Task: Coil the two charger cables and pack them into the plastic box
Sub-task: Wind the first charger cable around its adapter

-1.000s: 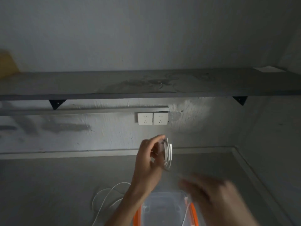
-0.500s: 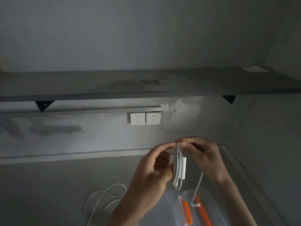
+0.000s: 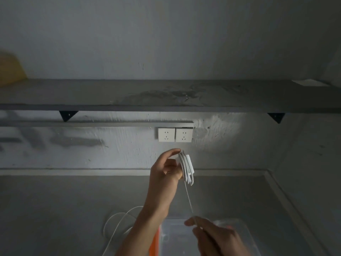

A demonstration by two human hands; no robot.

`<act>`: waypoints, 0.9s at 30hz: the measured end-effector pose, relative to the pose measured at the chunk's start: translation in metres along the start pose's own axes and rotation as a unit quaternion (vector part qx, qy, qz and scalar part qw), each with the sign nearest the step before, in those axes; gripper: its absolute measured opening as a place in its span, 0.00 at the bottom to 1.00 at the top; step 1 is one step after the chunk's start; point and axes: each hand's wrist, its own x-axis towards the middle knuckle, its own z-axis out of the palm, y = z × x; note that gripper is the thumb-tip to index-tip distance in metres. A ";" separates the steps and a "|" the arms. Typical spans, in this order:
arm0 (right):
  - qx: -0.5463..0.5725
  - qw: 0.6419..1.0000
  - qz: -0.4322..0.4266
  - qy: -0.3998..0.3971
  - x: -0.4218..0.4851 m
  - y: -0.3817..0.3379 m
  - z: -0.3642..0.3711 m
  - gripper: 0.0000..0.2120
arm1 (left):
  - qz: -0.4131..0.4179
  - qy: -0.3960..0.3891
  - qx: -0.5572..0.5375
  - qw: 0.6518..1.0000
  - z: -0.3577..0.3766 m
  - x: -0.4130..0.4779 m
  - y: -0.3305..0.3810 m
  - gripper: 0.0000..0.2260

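So the left hand [image 3: 167,168] is pinched shut around the coiled cable [image 3: 187,168], held up probably so the loose tail hangs free for wrapping. Right hand [image 3: 212,235], at about 5 o'clock from the coil, grips that tail taut. The second cable [image 3: 118,221] lies loose at 9 o'clock of the plastic box [image 3: 245,235], directly below both hands.

Grey shelf [image 3: 73,97] on black brackets [image 3: 68,115] — twin wall sockets [image 3: 175,134] below.
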 end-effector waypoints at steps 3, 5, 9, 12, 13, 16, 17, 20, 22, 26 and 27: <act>-0.176 0.970 -0.150 0.075 0.017 -0.015 -0.057 0.07 | 0.000 -0.067 0.099 0.993 0.005 -0.011 -0.014 0.18; -0.194 0.962 -0.174 0.085 0.033 -0.014 -0.087 0.14 | 0.006 -0.101 0.117 0.988 0.012 -0.026 -0.021 0.18; -0.149 0.964 -0.201 0.087 0.060 0.010 -0.105 0.08 | 0.037 -0.159 0.112 0.980 0.012 -0.046 -0.012 0.20; 0.065 0.987 -0.130 0.061 0.065 0.030 -0.101 0.09 | 0.034 -0.203 0.084 0.975 0.007 -0.051 0.004 0.18; 0.154 0.982 -0.096 0.047 0.064 0.035 -0.094 0.09 | 0.029 -0.215 0.081 0.973 0.007 -0.051 0.008 0.17; 0.307 0.950 -0.038 0.046 0.062 0.042 -0.070 0.03 | 0.001 -0.239 0.080 0.968 0.005 -0.050 0.013 0.18; 0.316 0.946 -0.024 0.071 0.061 0.041 -0.065 0.06 | -0.011 -0.249 0.080 0.965 0.005 -0.049 0.014 0.18; 0.321 0.934 -0.001 0.157 0.060 0.038 -0.061 0.06 | -0.053 -0.260 0.058 0.963 0.004 -0.047 0.011 0.18; 0.326 0.931 0.008 0.162 0.063 0.034 -0.060 0.04 | -0.061 -0.264 0.055 0.961 0.006 -0.047 0.012 0.17; 0.357 0.924 0.084 0.110 0.058 0.034 -0.037 0.06 | -0.044 -0.242 0.043 0.968 0.012 -0.046 0.008 0.15; 0.366 0.918 0.110 0.101 0.053 0.037 -0.029 0.06 | -0.057 -0.228 0.024 0.972 0.014 -0.046 0.004 0.14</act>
